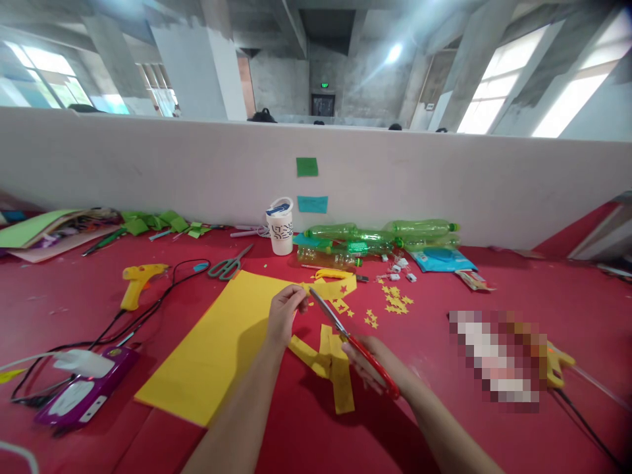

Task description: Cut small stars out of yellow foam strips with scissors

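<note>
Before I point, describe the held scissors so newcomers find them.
On the red table, find the big yellow sheet, then the right hand to its right. That hand holds the scissors; they are red-handled, unlike the grey-green pair by the sheet's far corner.

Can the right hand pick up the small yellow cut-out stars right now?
Probably not: the right hand holds red-handled metal scissors, though nothing seems to block the way to the small yellow cut-out stars.

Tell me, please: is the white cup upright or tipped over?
Upright: the white cup stands with its base on the red table, its loop handle at the top.
</note>
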A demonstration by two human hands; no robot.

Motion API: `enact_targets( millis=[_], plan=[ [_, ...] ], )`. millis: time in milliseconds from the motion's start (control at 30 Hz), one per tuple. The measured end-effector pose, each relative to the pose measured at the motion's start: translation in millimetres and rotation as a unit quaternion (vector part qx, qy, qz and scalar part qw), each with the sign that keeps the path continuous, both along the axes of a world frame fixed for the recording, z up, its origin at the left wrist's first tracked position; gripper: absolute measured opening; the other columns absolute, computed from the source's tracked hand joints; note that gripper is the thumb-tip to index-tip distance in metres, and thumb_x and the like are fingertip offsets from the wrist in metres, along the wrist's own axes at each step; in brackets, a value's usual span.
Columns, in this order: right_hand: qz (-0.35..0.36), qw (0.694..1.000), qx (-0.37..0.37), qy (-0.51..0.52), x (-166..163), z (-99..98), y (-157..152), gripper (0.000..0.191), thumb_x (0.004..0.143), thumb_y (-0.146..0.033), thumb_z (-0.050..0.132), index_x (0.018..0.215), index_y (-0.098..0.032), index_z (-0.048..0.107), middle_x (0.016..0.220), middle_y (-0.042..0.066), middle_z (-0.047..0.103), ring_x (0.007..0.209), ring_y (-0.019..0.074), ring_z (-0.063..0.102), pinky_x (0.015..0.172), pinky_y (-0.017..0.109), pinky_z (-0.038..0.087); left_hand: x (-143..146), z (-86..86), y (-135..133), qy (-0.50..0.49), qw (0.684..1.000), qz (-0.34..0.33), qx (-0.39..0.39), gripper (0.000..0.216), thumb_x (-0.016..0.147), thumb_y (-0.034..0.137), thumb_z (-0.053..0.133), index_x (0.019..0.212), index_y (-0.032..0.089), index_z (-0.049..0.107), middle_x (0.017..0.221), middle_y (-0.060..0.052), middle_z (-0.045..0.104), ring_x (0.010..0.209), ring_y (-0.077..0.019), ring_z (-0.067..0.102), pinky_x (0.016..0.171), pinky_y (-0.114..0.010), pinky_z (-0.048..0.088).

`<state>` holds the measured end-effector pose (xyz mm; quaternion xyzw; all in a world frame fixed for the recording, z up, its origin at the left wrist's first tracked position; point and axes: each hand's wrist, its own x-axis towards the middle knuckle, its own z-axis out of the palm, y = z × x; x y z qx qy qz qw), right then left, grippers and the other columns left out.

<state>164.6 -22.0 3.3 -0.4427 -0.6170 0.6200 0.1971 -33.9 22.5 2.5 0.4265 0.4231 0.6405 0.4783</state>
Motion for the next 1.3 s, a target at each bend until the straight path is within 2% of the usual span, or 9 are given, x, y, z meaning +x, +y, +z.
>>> enact_targets(
  millis=[333, 533, 867, 1300],
  plan=[
    [0.013, 1.000, -0.008, 0.001, 2.4, 6.4, -0.9, 0.033, 0.079, -0.048, 0.047, 0.067, -0.020, 0.037, 0.041, -0.010, 0.034, 0.028, 0.0034, 0.030, 0.032, 0.016, 0.031, -6.0, 3.8, 0.8, 0.025, 1.000, -0.016, -0.008, 0.013, 0.071, 0.025, 0.054, 0.061, 0.017, 0.055, 0.052, 0.003, 0.049, 0.049, -0.0081, 0.043, 0.050, -0.022, 0.035],
    [0.019, 1.000, 0.005, -0.019, 4.3, 2.8, 1.7, 0.034, 0.080, -0.050, 0.045, 0.066, -0.020, 0.037, 0.041, -0.010, 0.036, 0.025, 0.0035, 0.031, 0.033, 0.017, 0.033, -6.4, 2.8, 0.8, 0.032, 0.999, -0.019, -0.002, 0.014, 0.072, 0.025, 0.054, 0.062, 0.016, 0.055, 0.051, 0.003, 0.048, 0.049, -0.0079, 0.043, 0.050, -0.021, 0.035],
    [0.009, 0.999, -0.020, -0.025, 1.9, 10.1, 1.6, 0.037, 0.078, -0.052, 0.047, 0.064, -0.020, 0.035, 0.041, -0.010, 0.035, 0.026, 0.0041, 0.032, 0.033, 0.018, 0.035, 1.3, 1.7, -0.6, -0.007, 0.998, -0.062, -0.024, 0.017, 0.073, 0.029, 0.052, 0.063, 0.016, 0.053, 0.053, 0.003, 0.048, 0.048, -0.0080, 0.043, 0.048, -0.021, 0.033],
    [0.033, 0.999, 0.013, 0.001, 9.3, -1.1, 1.4, 0.033, 0.082, -0.049, 0.043, 0.069, -0.019, 0.040, 0.041, -0.010, 0.036, 0.028, 0.0026, 0.029, 0.037, 0.017, 0.035, -3.6, 2.0, -0.1, 0.009, 0.998, -0.060, -0.006, 0.015, 0.074, 0.025, 0.052, 0.061, 0.016, 0.052, 0.054, 0.002, 0.048, 0.050, -0.0079, 0.042, 0.050, -0.021, 0.034]
  ],
)
